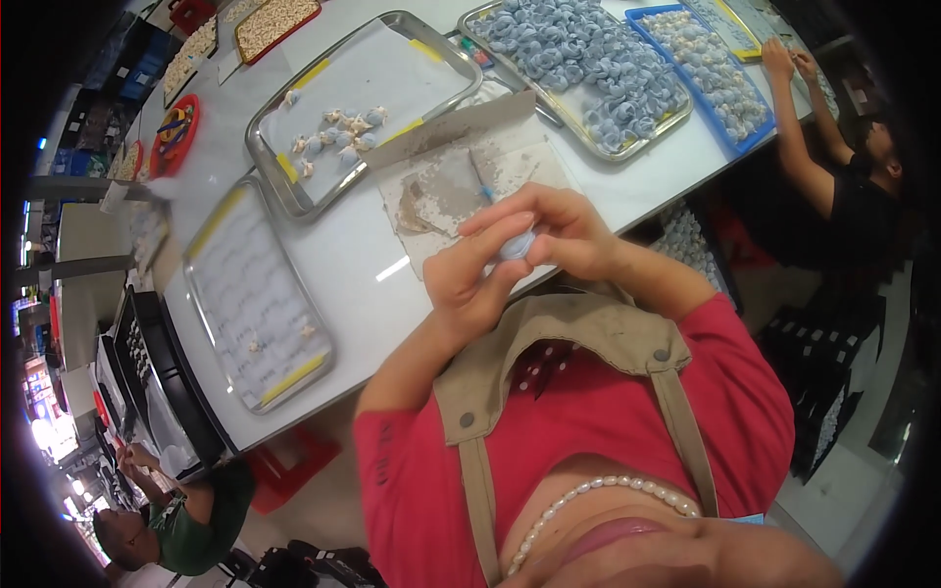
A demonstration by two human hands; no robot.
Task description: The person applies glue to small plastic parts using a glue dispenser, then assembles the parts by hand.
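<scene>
A worker in a red top clamps a small pale-blue piece [517, 246] between left hand [463, 281] and right hand [580, 238], above a cardboard sheet [454, 134] on the white tabletop [377, 328].
Fingers cover much of the piece, leaving its shape unclear, and the hands hide the cardboard's near side, where one thin tool [486, 193] lies. Blue pieces [578, 59] heaped in the far metal tray [613, 154] defy counting; two small pale bits [308, 331] sit in the left tray [250, 284]. Two co-workers appear, one right [828, 186], one lower left [191, 514]. The hands meet, fingers curled, elbows bent.
</scene>
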